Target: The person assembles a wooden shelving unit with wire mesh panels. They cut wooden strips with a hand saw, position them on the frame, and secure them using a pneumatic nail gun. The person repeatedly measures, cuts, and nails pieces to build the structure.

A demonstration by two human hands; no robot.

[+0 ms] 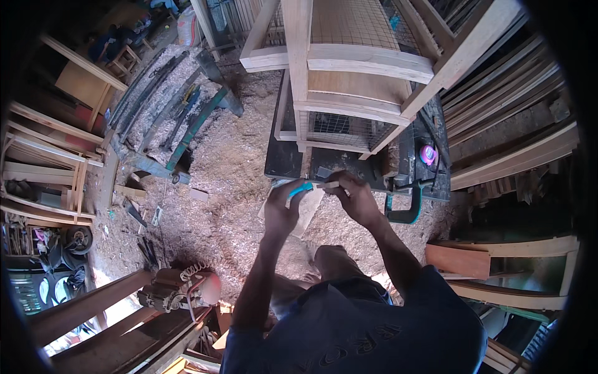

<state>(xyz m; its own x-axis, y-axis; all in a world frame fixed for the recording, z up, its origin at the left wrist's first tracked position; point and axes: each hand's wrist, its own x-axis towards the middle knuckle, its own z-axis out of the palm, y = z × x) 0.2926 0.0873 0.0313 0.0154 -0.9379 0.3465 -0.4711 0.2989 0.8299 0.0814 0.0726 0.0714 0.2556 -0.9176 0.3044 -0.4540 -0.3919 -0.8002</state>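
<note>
In front of my body both hands are raised close together. My left hand [283,207] is closed on a small turquoise object [300,189] that looks like plastic; its exact kind is too small to tell. Between the fingertips of my right hand [357,198] is a small pale wooden piece [329,184], its tip pointing at the turquoise object. Whether the two pieces touch I cannot tell. Just beyond my hands stands a dark workbench [283,163], bearing a pale wooden frame [355,109] fitted with wire mesh.
A green clamp [408,210] grips the bench edge right of my right hand. Near it lies a pink tape measure [428,154]. Wood shavings cover the floor [224,162]. A compressor [177,292] sits at lower left, a green-edged metal stand [198,128] at far left, and stacked planks [511,100] at right.
</note>
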